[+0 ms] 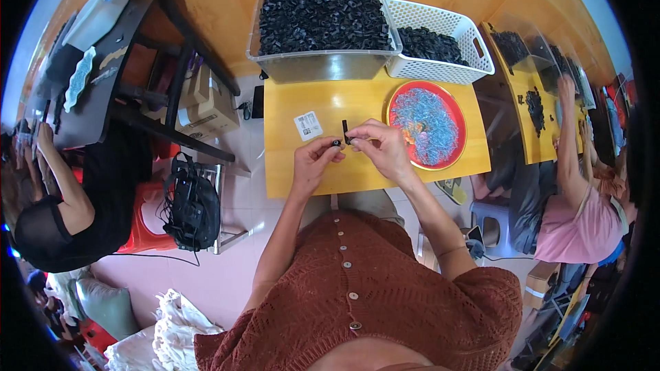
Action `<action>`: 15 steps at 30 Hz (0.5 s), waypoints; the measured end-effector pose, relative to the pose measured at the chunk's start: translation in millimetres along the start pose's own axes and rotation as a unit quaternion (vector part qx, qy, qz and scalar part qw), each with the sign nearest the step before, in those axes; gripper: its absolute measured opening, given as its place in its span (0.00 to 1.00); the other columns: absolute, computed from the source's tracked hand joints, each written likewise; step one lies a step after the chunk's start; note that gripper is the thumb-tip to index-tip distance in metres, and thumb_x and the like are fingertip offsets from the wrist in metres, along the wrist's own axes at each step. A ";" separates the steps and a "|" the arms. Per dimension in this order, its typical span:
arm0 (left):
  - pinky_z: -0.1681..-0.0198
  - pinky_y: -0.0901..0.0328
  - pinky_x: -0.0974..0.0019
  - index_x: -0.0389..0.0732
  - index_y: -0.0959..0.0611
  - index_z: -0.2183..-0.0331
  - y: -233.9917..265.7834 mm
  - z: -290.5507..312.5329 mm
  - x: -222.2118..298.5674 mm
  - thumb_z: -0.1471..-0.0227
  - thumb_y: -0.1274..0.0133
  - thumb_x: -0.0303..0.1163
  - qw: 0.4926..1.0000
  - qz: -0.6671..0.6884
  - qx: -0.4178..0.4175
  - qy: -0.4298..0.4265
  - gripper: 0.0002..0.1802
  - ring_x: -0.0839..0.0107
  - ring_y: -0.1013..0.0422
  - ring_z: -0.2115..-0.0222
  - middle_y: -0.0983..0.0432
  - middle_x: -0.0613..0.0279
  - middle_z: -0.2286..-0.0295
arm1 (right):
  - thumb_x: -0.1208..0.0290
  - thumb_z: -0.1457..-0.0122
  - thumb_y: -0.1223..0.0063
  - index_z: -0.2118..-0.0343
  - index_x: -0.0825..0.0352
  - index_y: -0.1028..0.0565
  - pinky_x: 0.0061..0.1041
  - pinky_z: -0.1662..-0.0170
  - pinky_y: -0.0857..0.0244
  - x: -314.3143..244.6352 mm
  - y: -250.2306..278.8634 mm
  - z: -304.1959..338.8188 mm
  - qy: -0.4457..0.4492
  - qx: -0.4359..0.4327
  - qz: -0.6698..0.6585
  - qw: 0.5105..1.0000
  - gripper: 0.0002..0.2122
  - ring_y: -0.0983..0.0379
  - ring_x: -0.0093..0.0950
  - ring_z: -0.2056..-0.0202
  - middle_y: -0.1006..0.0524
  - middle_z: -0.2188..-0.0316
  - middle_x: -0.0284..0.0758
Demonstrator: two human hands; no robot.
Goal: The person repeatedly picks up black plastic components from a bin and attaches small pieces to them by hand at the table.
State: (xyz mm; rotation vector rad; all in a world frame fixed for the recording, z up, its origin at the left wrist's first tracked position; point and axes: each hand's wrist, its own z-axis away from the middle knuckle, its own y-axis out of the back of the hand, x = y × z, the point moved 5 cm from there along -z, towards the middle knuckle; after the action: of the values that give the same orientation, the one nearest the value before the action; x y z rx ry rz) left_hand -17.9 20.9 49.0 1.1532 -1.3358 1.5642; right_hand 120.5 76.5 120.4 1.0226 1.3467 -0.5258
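Over the yellow table [302, 96], my left hand [313, 163] pinches a small black round part [336, 143] between thumb and fingers. My right hand [386, 151], also closed, grips a slim black plastic piece [345, 127] that stands up from the fingertips. The two pieces are close together; whether they touch I cannot tell. A white label card [307, 126] lies left of the hands. To the right of them is a red round tray [394, 99] of thin, clear bluish pieces [427, 120], with some orange bits among them.
A clear plastic bin [309, 67] heaped with black parts stands at the table's far side, beside a white perforated basket [440, 72] of similar parts. Co-workers sit at a dark table [113, 82] on the left and another yellow table [519, 106] on the right. A black backpack [192, 203] stands at left.
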 end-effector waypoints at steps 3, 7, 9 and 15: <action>0.69 0.32 0.75 0.31 0.23 0.64 -7.4 4.5 2.1 0.50 0.51 0.22 1.000 -0.003 -0.014 -0.004 0.09 0.75 0.27 0.73 0.24 0.60 0.71 | 0.84 0.50 0.51 0.67 0.71 0.25 0.17 0.70 0.32 -9.9 1.1 0.4 0.033 -0.004 0.066 0.997 0.08 0.27 0.22 0.71 0.27 0.72 0.34; 0.69 0.32 0.75 0.31 0.23 0.63 -12.2 9.1 4.7 0.50 0.50 0.22 1.000 0.003 -0.015 -0.015 0.10 0.75 0.27 0.73 0.24 0.60 0.72 | 0.83 0.51 0.50 0.67 0.72 0.25 0.18 0.70 0.33 -11.2 -0.7 2.5 0.063 -0.008 0.063 0.996 0.07 0.27 0.24 0.71 0.27 0.72 0.35; 0.69 0.32 0.75 0.31 0.23 0.63 -13.0 10.7 3.3 0.50 0.50 0.22 1.000 0.008 -0.017 -0.017 0.10 0.75 0.27 0.73 0.24 0.60 0.71 | 0.83 0.51 0.50 0.68 0.72 0.25 0.19 0.70 0.33 -12.5 -1.8 3.5 0.074 -0.016 0.090 0.993 0.07 0.27 0.25 0.71 0.27 0.72 0.36; 0.68 0.31 0.74 0.32 0.23 0.63 -13.5 12.3 1.4 0.50 0.50 0.22 0.999 -0.002 -0.025 -0.032 0.10 0.74 0.27 0.73 0.24 0.59 0.71 | 0.83 0.52 0.49 0.69 0.71 0.25 0.20 0.70 0.34 -19.2 -1.0 4.6 0.078 -0.030 0.117 0.990 0.06 0.27 0.25 0.72 0.27 0.73 0.36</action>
State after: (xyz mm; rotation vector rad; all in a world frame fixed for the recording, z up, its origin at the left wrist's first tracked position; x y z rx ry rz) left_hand -3.7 10.9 54.9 1.1839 -1.4049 1.4934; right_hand 118.3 67.5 137.9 1.1724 1.3479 -0.2319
